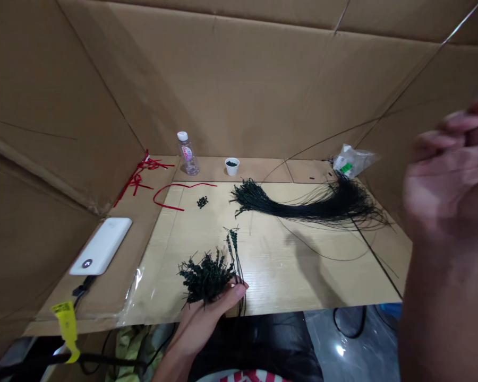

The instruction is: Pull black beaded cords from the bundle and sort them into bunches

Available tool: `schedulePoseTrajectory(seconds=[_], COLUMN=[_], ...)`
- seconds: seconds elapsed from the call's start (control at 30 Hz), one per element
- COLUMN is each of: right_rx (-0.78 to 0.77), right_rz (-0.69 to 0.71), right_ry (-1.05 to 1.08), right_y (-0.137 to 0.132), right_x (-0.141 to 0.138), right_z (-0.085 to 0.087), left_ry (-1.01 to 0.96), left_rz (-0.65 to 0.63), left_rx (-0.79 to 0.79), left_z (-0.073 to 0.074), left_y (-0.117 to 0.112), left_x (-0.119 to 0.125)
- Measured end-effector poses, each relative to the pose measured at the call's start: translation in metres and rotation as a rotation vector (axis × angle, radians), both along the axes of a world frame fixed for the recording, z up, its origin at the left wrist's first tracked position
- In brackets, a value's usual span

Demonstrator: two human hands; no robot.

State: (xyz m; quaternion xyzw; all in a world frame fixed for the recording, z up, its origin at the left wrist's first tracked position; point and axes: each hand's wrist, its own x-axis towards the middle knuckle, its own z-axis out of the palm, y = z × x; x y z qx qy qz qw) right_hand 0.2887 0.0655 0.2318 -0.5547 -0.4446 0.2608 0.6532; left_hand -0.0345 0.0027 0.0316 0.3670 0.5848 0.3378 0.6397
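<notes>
My left hand (207,313) rests at the near edge of the light board (282,265) and is closed round a bunch of black beaded strings (207,273), whose ends fan up and out. My right hand (448,175) is raised close to the camera at the right and is blurred. Its fingers look curled together, and a thin dark thread (422,66) runs up and away from it. A large bundle of black strings (302,204) lies across the far part of the board. A few loose black beads (202,201) lie to its left.
Cardboard walls enclose the bench. A clear bottle (188,154) and a small white cup of beads (231,165) stand at the back. Red cords (171,191) lie at back left, a white power bank (101,245) at left, a plastic bag (352,159) at back right.
</notes>
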Motion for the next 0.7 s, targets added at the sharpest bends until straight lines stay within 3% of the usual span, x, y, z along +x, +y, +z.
schedulePoseTrajectory(seconds=[0.07,0.1,0.17,0.27,0.37,0.43,0.53,0.63,0.7], right_rx=[0.248,0.261,0.085,-0.221,-0.408,-0.491,-0.586,-0.662,-0.736], right_rz=[-0.108,-0.127,-0.164,-0.140,-0.098,-0.045,-0.012,-0.126,-0.258], right_ry=[0.269,0.388,0.561,0.607,0.556,0.500,0.370,0.163,-0.128], right_y=[0.001,0.001,0.002,-0.003,-0.016,-0.025,-0.038,-0.051,-0.061], right_x=[0.002,0.003,0.003,-0.005,-0.021,-0.031,-0.034,-0.018,-0.005], right_z=[-0.024,-0.041,-0.085,-0.159,-0.211,-0.227,-0.229,-0.223,-0.218], left_ry=[0.002,0.001,0.000,-0.002,-0.006,-0.024,-0.075,-0.090,-0.085], left_rz=[-0.009,-0.021,-0.048,-0.088,-0.089,-0.058,-0.009,0.024,0.035], left_rx=[0.012,0.011,-0.011,-0.046,-0.045,-0.052,-0.050,-0.039,-0.034], left_z=[0.002,0.003,0.005,0.007,0.013,0.018,0.025,0.029,0.030], left_y=[-0.001,-0.002,-0.002,-0.002,-0.001,-0.001,0.000,0.001,0.002], left_x=[0.001,0.001,0.002,0.004,0.009,0.014,0.021,0.025,0.027])
